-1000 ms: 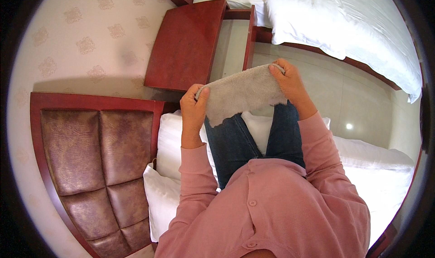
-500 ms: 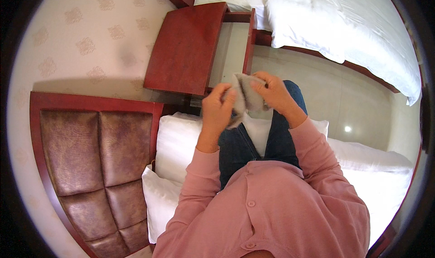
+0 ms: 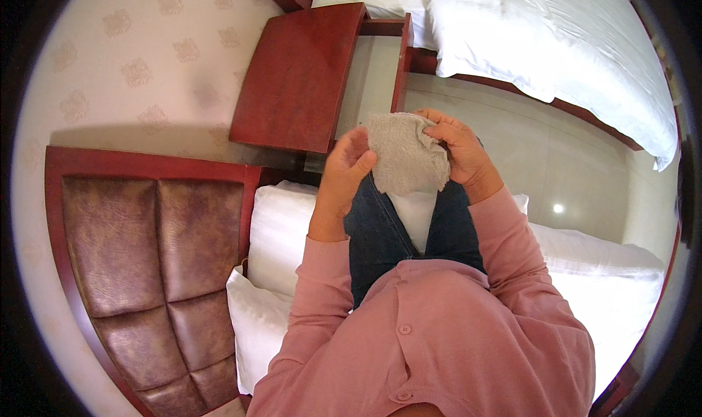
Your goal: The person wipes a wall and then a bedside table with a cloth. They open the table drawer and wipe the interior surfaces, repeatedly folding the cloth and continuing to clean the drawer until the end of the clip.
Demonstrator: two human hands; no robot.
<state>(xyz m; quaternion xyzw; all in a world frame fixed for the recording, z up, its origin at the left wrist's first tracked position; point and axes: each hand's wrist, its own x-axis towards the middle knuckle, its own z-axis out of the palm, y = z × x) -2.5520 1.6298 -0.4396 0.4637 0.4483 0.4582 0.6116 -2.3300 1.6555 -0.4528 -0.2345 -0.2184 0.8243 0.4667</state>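
Both hands are pinching a folded grey cloth between them: left hand gripping its side, right hand its top. A loosening grip could be letting the fold slip open.

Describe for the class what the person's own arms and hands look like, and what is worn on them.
Both arms wear long pink knit sleeves with ribbed cuffs at the wrists. The left hand and right hand are bare: no gloves, and no rings or watch can be seen.

Pink buttoned cardigan, dark blue jeans
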